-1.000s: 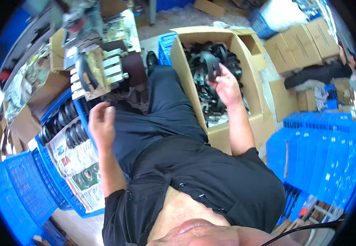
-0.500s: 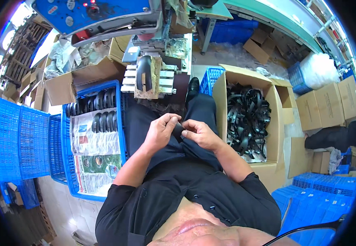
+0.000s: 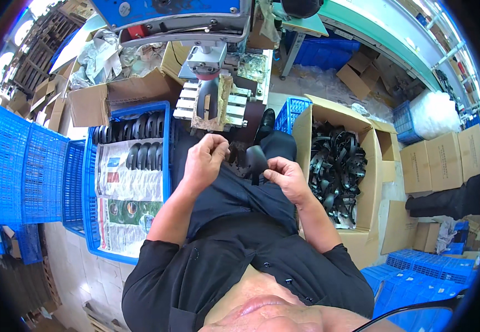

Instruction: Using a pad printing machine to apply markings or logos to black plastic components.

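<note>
My right hand [image 3: 288,178] grips a curved black plastic part [image 3: 256,160] by its edge, in front of my lap. My left hand [image 3: 207,160] is apart from that part, just below the machine's fixture; its thumb and fingertips are pinched together, and whatever they may hold is too small to make out. Another curved black part [image 3: 207,94] lies in the fixture [image 3: 222,105]. The machine's reddish round pad [image 3: 205,75] is down at the far end of that part.
A blue crate [image 3: 168,166] at my left holds newspaper and rows of black curved parts [image 3: 145,156]. At my right stands a cardboard box [image 3: 372,188] full of black parts [image 3: 337,166]. The blue machine head [image 3: 168,12] overhangs the fixture. Blue baskets [image 3: 35,166] stand far left.
My hands have moved apart; the left went up toward the fixture, and the black part stays in the right. The machine's pad has come down onto the part in the fixture. The view has shifted slightly.
</note>
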Motion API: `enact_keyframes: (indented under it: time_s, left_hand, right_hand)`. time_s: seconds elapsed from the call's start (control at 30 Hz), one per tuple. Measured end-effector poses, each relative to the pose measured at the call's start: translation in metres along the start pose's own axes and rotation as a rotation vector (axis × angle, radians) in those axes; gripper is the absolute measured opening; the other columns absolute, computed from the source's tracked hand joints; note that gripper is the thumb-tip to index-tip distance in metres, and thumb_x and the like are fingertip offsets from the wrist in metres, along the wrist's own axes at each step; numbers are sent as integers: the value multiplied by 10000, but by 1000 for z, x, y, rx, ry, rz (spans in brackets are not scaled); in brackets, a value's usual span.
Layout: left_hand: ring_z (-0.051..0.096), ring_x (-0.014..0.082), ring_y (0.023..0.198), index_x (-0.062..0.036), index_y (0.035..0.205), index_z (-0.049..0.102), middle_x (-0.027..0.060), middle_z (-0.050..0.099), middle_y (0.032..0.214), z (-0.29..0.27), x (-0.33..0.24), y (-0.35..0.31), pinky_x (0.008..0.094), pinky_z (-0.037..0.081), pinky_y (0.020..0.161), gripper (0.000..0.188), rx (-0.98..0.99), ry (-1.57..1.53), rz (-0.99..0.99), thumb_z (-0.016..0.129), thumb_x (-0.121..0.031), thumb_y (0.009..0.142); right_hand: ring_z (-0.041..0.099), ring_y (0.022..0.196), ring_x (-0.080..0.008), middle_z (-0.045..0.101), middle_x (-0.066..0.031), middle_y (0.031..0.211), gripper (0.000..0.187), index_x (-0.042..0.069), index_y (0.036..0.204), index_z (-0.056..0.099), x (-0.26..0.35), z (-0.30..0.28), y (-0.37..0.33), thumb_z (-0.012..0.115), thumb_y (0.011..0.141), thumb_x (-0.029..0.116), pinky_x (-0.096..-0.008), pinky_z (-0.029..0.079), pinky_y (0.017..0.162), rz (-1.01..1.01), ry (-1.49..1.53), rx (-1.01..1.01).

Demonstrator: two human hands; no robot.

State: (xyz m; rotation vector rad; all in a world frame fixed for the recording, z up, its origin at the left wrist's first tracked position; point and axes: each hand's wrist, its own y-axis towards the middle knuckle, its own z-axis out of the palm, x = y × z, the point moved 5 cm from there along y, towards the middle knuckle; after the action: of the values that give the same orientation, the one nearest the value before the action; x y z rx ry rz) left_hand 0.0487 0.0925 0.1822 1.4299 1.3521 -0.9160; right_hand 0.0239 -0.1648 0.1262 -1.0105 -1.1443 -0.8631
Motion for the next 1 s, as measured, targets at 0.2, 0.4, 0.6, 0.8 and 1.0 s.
enact_keyframes:
  time_s: [0.2, 0.4, 0.6, 0.8, 1.0]
  left_hand:
    - [627, 211, 613, -33, 845, 636, 96, 667, 704, -29, -25, 23, 357, 521, 619, 405, -264, 246, 229, 897, -336, 904]
    - [695, 389, 991, -37, 1093, 672, 172, 715, 1038, -36, -56, 59, 478, 557, 850, 428, -466, 679, 483, 882, -320, 849]
    - [712, 383, 913, -34, 1024, 664, 158, 714, 921, -34, -59, 84, 479, 574, 824, 403, -457, 714, 460, 879, -314, 828]
    - [705, 381, 834, -23, 936, 666, 157, 697, 863, -65, -47, 59, 475, 567, 767, 351, -618, 689, 476, 860, -298, 835]
    - [655, 296, 735, -24, 957, 683, 121, 659, 816, -101, -14, 26, 423, 549, 713, 380, -641, 685, 306, 887, -321, 835]
  right_hand:
    - [586, 779, -57, 658, 27, 915, 148, 39, 1103, 696, 12, -10, 5, 784, 986, 56, -229, 502, 708, -79, 119, -160]
    - [607, 810, -75, 678, -6, 963, 282, 10, 1238, 670, 43, -1, 19, 775, 977, 24, -245, 522, 695, -223, 143, -291]
    - [615, 818, -80, 671, -10, 987, 375, 8, 1317, 642, 74, 25, 59, 773, 967, 33, -237, 516, 681, -269, 103, -262]
    - [606, 758, -93, 673, -28, 951, 355, -22, 1288, 630, 110, 70, 110, 770, 967, 37, -251, 511, 656, -319, 137, -180]
    - [636, 686, -119, 639, -45, 872, 449, -27, 1298, 569, 104, 95, 171, 801, 928, 79, -284, 540, 584, -347, -119, -236]
